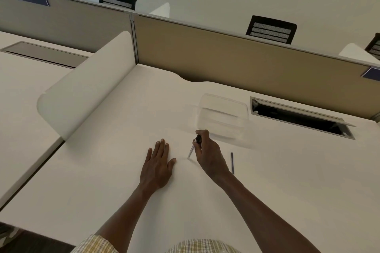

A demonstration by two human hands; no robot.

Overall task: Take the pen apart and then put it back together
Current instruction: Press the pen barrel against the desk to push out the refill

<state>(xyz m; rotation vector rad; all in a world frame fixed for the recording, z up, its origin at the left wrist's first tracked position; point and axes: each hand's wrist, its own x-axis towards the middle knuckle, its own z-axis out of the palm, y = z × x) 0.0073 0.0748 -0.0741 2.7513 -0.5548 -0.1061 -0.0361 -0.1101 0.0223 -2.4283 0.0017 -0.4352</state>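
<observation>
Two hands are seen: the left hand [158, 162] is laid flat, fingers spread, holding nothing; at its 3 o'clock, the pen barrel [194, 146] is pinched by the right hand [207, 154]; the refill [232, 162] lies at its 3 o'clock.

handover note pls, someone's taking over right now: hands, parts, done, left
Left hand: flat on the desk, empty.
Right hand: holds the pen barrel, dark end up, clear tip angled down toward the desk.
Refill: lies on the desk just right of the right hand.
Clear plastic box: behind the hands.
Done: refill is out.
Left: any further disassembly, then reassemble.
</observation>
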